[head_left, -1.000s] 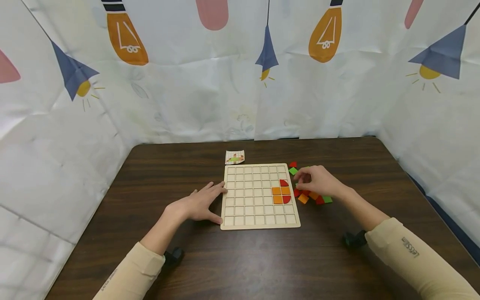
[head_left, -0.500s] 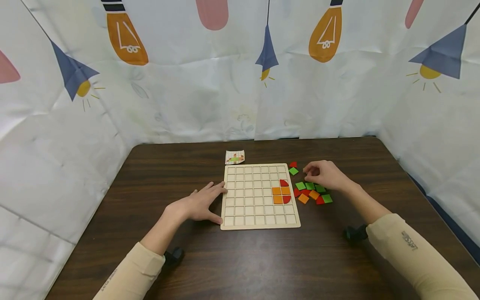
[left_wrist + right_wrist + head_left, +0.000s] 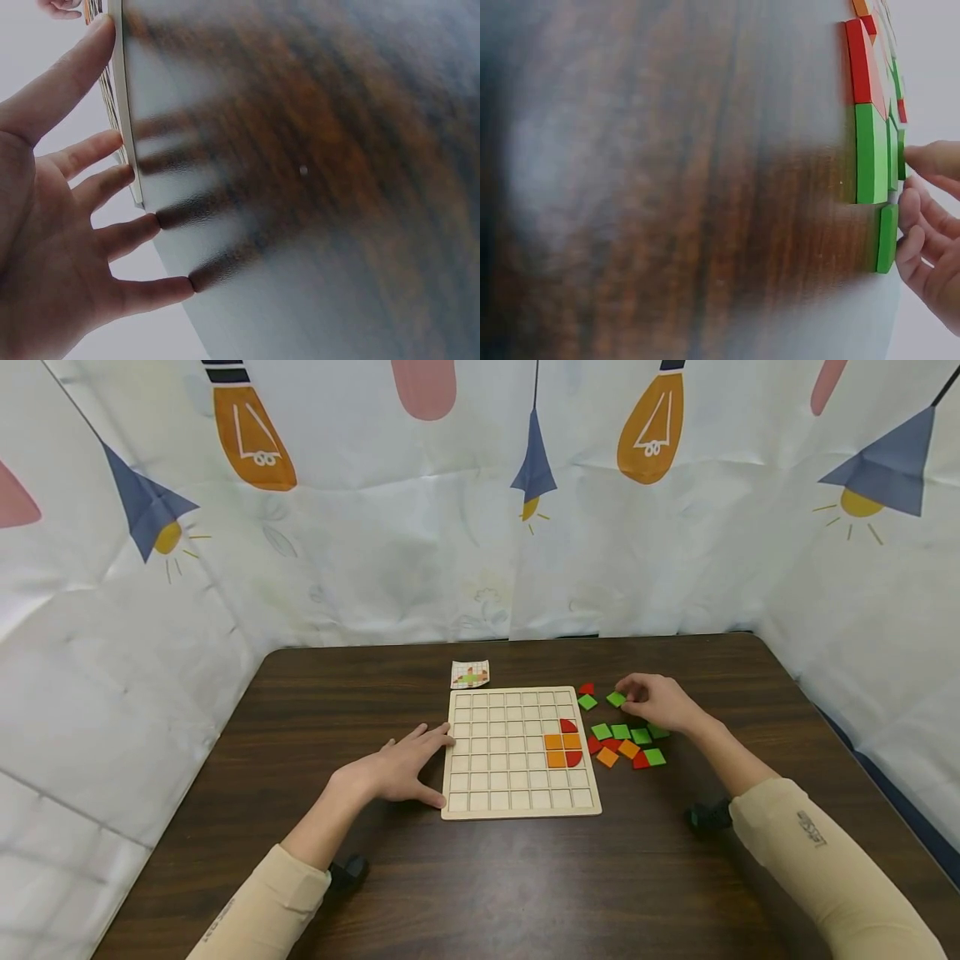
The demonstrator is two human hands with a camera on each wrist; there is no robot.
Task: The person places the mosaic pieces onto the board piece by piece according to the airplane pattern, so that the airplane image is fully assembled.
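Note:
A wooden grid board [image 3: 502, 756] lies on the table, with orange square tiles [image 3: 555, 759] and red rounded tiles [image 3: 573, 758] set in its right-hand cells. My left hand [image 3: 397, 766], fingers spread, has its thumb and some fingertips at the board's left edge. Right of the board, my right hand [image 3: 660, 702] has curled fingers, thumb and index finger at the right side of a green square tile [image 3: 616, 699], seemingly pinching it. In the right wrist view the thumb [image 3: 930, 158] meets a green tile [image 3: 901, 154]; how firmly it is held is hard to tell.
Loose green tiles [image 3: 619, 732], orange tiles [image 3: 628, 749] and red tiles [image 3: 641, 761] lie close together right of the board. Another green tile [image 3: 587, 702] and a red piece [image 3: 587, 689] sit by its upper right corner. A small pattern card [image 3: 470, 675] lies behind the board.
My right hand has moved right and slightly away from me, uncovering several green tiles; one now shows at its fingertips. The left hand and the board have stayed put.

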